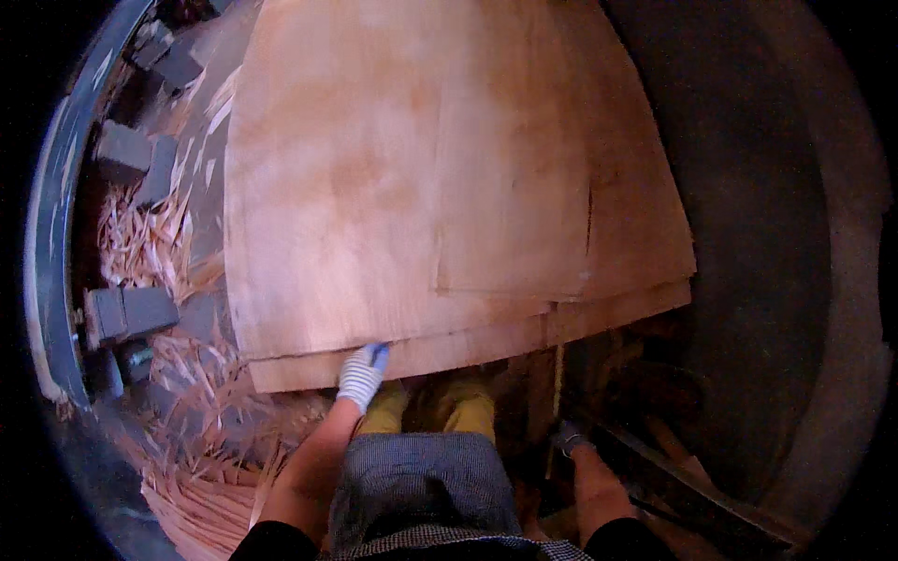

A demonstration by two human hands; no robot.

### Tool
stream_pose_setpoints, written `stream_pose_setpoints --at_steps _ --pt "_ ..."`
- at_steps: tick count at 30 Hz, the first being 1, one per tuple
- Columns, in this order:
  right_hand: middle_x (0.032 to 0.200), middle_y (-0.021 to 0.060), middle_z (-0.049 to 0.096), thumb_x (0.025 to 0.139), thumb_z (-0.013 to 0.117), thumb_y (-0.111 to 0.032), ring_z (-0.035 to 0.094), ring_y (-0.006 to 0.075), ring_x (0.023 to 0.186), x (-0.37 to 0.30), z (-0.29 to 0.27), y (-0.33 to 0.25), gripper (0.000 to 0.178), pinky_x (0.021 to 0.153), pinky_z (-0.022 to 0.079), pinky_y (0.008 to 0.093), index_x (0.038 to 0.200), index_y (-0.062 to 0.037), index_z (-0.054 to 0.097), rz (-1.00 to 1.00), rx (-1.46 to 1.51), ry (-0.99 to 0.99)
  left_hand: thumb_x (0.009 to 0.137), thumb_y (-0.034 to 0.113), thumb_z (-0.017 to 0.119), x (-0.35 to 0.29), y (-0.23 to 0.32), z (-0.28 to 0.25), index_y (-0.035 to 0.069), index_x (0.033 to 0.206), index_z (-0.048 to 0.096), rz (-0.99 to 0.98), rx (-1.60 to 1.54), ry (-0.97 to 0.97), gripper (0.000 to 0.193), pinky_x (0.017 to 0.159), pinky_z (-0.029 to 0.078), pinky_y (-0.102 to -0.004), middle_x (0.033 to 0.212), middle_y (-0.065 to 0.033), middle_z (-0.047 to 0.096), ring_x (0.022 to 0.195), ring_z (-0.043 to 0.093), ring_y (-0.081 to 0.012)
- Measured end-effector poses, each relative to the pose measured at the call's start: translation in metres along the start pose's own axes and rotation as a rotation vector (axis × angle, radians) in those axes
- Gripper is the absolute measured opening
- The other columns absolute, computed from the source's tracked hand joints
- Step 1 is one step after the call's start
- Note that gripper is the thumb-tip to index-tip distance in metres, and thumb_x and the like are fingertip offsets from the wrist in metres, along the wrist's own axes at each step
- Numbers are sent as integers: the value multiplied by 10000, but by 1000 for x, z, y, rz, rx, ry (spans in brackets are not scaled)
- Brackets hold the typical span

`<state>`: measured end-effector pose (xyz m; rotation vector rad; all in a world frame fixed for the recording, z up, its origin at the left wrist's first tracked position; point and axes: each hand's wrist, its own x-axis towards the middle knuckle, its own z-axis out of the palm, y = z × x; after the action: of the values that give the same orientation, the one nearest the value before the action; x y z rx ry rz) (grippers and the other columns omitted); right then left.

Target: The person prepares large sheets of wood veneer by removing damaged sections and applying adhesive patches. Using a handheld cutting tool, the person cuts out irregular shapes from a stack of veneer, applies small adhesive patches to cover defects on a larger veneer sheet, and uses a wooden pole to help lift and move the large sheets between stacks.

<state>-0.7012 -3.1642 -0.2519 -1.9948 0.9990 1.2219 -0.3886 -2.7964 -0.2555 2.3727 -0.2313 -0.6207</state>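
Observation:
Thin wood veneer sheets (318, 234) lie stacked in front of me, their near edges slightly out of line. My left hand (360, 379), in a white-and-grey striped glove with blue fingertips, is closed at the near edge of the upper sheet. On the right of the pile rests a narrower veneer piece (514, 206) with a dark split in it. Lower right, my right hand (571, 438) wears a dark glove and hangs beside a thin yellow strip (558, 383). Shadow hides its fingers, so whether it grips the strip cannot be made out.
Torn veneer scraps (140, 238) litter the floor on the left, among grey blocks (131, 313). More layered scraps (201, 500) lie at lower left. A long dark beam (692, 486) runs along the lower right. My legs in yellow trousers (472, 411) stand close to the pile.

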Motion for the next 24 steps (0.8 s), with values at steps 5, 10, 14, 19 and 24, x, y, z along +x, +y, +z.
stream_pose_setpoints --at_steps 5,10,14,19,24 --pt "1038 182 561 740 581 -159 524 296 973 69 -53 -81 417 817 416 363 1110 6 480 -326 -121 163 767 293 516 51 88 26 129 1125 530 277 546 -210 394 876 375 -395 1250 -155 416 1101 436 -286" --pt "817 128 610 739 591 -156 569 258 817 109 -110 -148 248 755 435 343 934 -5 563 -324 661 712 753 300 526 56 68 55 146 1171 497 192 744 -228 447 902 347 -411 1331 -158 321 1172 368 -293" --pt "790 94 617 748 599 -175 562 212 739 100 -158 -109 215 726 434 338 895 -18 593 -124 994 672 766 314 495 60 72 55 149 1211 457 107 850 -344 477 922 338 -405 1354 -157 284 1185 356 -291" --pt "866 96 617 761 611 -243 552 212 788 81 -221 -29 297 739 428 345 941 -8 586 -265 875 762 774 334 475 64 70 63 147 1222 441 44 960 -392 487 940 338 -362 1370 -155 259 1195 351 -273" --pt "962 114 605 818 538 -305 552 264 883 65 -227 71 359 792 422 369 1030 -16 558 12 495 911 756 343 486 65 88 50 137 1204 460 -46 899 -419 494 909 371 -377 1361 -170 264 1180 365 -295"
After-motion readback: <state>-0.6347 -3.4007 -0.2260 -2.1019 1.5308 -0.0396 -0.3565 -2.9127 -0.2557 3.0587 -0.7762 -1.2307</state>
